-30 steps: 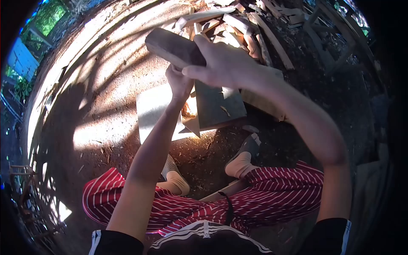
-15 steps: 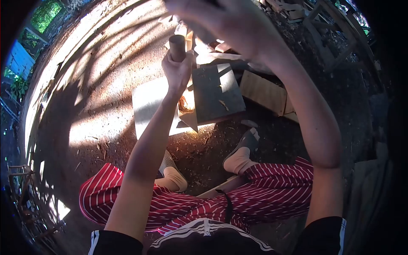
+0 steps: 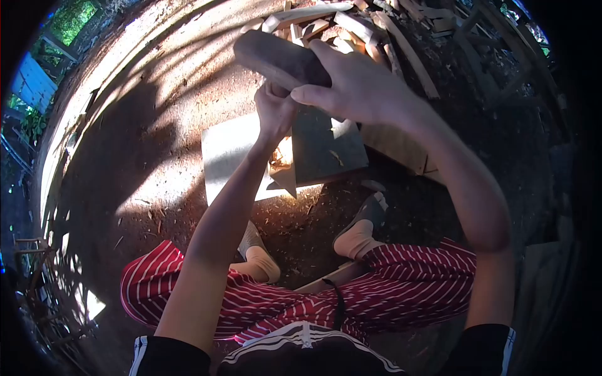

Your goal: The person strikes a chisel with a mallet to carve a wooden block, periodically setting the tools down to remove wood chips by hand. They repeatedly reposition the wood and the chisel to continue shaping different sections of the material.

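— Wooden board (image 3: pixel 232 156) on the dirt is your base; keep the work over it.

— And the hands?

— Your right hand (image 3: pixel 357 88) clamps the dark mallet block (image 3: pixel 276 59), raised; your left hand (image 3: pixel 274 116) fists something beneath (hidden). Strike squarely, wrist loose.

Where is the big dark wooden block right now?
In the head view, the dark wooden block sits top centre, gripped by the right hand, just above the left hand and the flat grey board.
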The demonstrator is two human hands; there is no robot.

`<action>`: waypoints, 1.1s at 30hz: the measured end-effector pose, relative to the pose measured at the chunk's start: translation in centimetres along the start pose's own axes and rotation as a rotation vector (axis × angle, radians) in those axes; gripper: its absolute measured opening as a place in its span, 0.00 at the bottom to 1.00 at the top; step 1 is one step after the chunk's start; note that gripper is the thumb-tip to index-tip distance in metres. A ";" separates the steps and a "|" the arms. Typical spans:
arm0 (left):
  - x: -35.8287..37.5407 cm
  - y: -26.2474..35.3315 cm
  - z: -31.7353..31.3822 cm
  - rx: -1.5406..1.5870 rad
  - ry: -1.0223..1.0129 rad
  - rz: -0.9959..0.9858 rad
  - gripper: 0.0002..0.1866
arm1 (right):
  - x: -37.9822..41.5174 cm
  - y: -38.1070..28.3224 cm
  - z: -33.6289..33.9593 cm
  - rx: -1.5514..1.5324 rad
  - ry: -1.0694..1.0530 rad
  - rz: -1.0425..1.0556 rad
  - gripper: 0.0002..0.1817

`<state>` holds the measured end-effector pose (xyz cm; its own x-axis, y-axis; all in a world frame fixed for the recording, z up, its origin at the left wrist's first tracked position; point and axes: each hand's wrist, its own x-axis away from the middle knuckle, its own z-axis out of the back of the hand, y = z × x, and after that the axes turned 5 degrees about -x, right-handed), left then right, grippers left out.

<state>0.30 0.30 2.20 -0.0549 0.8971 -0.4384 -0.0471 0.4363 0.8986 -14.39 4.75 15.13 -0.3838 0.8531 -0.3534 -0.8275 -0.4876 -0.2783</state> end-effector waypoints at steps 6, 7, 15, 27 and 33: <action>0.5 0.2 -0.5 0.090 -0.025 0.235 0.06 | -0.6 -1.1 4.0 -0.554 0.038 -0.094 0.36; 0.3 0.7 0.0 0.093 -0.035 0.244 0.06 | 0.2 -0.6 1.7 -0.574 0.105 -0.084 0.37; 0.2 1.2 1.7 0.074 0.049 0.254 0.05 | 2.7 2.0 -1.9 -0.953 -0.151 -0.460 0.34; -1.1 -0.2 8.2 0.352 -0.295 0.427 0.06 | 5.9 1.5 -18.0 -0.254 -0.434 -0.502 0.31; -3.6 -0.2 9.3 0.567 -0.384 0.485 0.13 | 6.3 1.2 -19.0 -0.240 -0.377 -0.557 0.31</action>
<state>9.78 -2.37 3.81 0.4086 0.9110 -0.0567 0.4083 -0.1268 0.9040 -10.04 5.96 -4.41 -0.0819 0.9722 0.2194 -0.8453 0.0489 -0.5321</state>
